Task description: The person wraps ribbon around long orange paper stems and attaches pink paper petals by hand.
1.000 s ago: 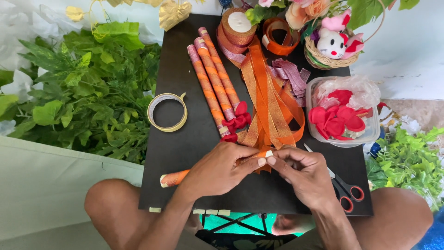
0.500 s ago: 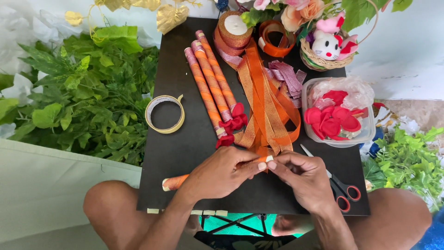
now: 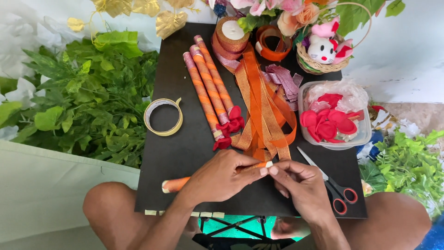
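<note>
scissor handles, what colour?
Red rims on black scissors, lying beside the right hand; head view.

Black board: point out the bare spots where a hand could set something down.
On the black board, bare patches lie around the tape ring, left of the wrapped sticks, and along the near edge under the left hand. Ribbons, tub of petals and scissors crowd the right.

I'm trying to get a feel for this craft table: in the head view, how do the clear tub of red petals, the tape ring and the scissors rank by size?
Largest to smallest:
1. Clear tub of red petals
2. Scissors, long but thin
3. Tape ring
Scissors and tape ring look close, so that order is unsure.
</note>
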